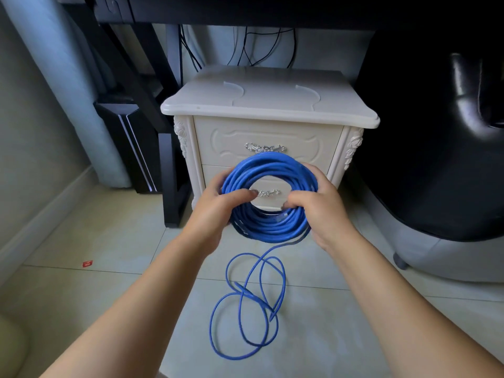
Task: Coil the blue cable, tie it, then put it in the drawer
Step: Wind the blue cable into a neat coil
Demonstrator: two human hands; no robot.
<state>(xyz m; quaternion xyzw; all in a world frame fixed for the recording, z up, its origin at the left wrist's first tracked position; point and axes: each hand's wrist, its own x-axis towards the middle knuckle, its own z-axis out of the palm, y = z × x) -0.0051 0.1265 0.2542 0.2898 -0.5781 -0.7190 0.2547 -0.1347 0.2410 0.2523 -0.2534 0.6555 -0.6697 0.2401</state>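
Observation:
The blue cable (pixel 268 170) is wound into a thick round coil held upright in front of a cream nightstand (pixel 268 105). My left hand (pixel 218 211) grips the coil's left side, thumb over the strands. My right hand (pixel 319 203) grips the right side. A loose tail of the cable hangs from the coil's bottom and lies in several loops on the floor (pixel 245 309). Behind the coil are two shut drawers: the upper drawer (pixel 218 140) has a silver handle (pixel 264 147), and the lower drawer's handle (pixel 266 192) shows through the coil's middle.
A black desk leg (pixel 170 181) and a dark flat case (pixel 128 143) stand left of the nightstand. A black chair (pixel 436 159) on a grey base fills the right. Dark wires (pixel 245 47) hang behind. A small red scrap (pixel 87 264) lies on the tiled floor.

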